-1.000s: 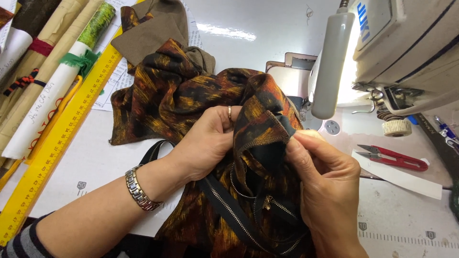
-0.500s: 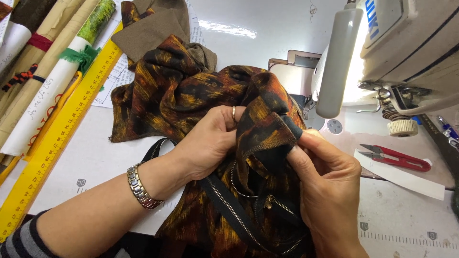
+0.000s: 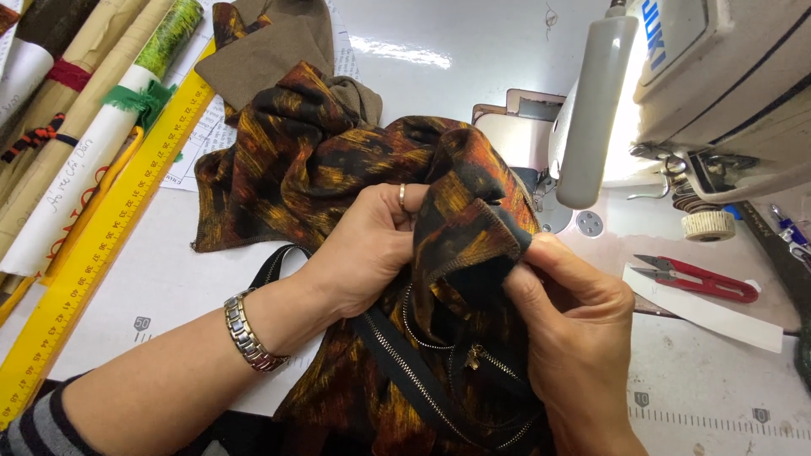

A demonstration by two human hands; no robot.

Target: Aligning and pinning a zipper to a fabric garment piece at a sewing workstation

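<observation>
— What have your hands got?

— My left hand [image 3: 367, 245] is closed on a bunched fold of the fabric [image 3: 338, 169], the dark one streaked orange and brown. The fingers curl over the fold, and the ring finger shows on top. My right hand [image 3: 570, 325] pinches the fabric's edge just beside it, thumb pressed down on the hem, grip tight. The two hands are near each other, with the fold raised between them.

— Where does the fabric lie?

— In the middle of the desk [image 3: 152, 279], heaped up, running from the far side down to my near edge. A black zip [image 3: 422, 380] with metal teeth runs through it under my hands; its small pull hangs near my right wrist.

— What is around it?

— On the right stands the sewing machine [image 3: 718, 76], its lamp lit, with red snips [image 3: 701, 279] on the desk below it, well apart from my right hand. On the left a yellow ruler [image 3: 101, 253] lies slanted, with rolls [image 3: 68, 127] of paper and cloth beyond it. A brown cloth [image 3: 262, 51] lies at the far edge, touching the fabric.
</observation>
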